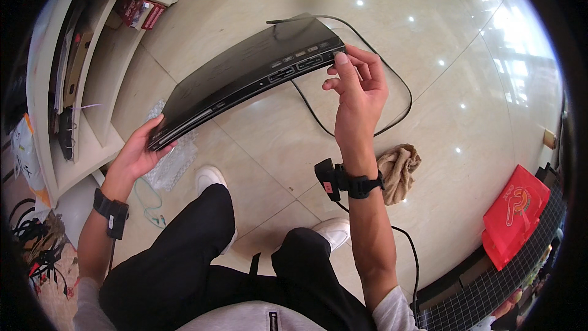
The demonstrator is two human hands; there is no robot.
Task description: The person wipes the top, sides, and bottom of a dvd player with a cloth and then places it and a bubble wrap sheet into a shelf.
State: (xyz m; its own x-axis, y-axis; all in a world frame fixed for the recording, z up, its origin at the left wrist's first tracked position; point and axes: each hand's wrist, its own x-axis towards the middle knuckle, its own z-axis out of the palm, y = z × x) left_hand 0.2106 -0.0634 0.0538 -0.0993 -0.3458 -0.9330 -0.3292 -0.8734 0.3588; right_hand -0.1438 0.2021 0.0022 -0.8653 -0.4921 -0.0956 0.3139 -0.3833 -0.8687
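Observation:
A slim black disc player (239,62) is held up off the floor between both hands, slanting from lower left to upper right, its front edge with a disc slot and ports turned towards me. My left hand (144,147) grips its lower left corner, thumb on top. At the upper right corner, my right hand (360,78) pinches the end near the ports, thumb on the front face. A black cable (410,96) loops behind the player and past my right wrist. Beyond my right forearm lies a crumpled brown cloth (398,172) on the tiled floor.
A white shelf unit (103,32) with folders and a red box (151,14) stands at left. Bubble wrap (177,165) and a thin teal cord (149,211) lie on the floor near my left shoe. Tangled cables (43,239) are at lower left. A red bag (514,214) rests at right.

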